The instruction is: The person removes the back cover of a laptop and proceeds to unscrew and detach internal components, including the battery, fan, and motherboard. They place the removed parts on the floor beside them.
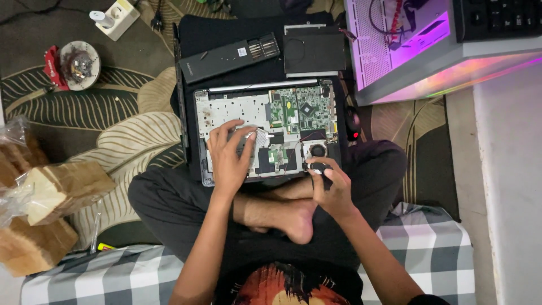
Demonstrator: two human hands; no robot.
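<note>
Two hands work over an opened laptop (262, 113) lying bottom-up across the person's crossed legs, close enough to reach every corner. The left hand (228, 158) spreads flat over a silvery metal part (257, 138) near the middle, fingers wide, apparently steadying it. To its right, the right hand (330, 186) curls tightly around a small dark tool (318, 168), tip beside the round fan (318, 150).
</note>
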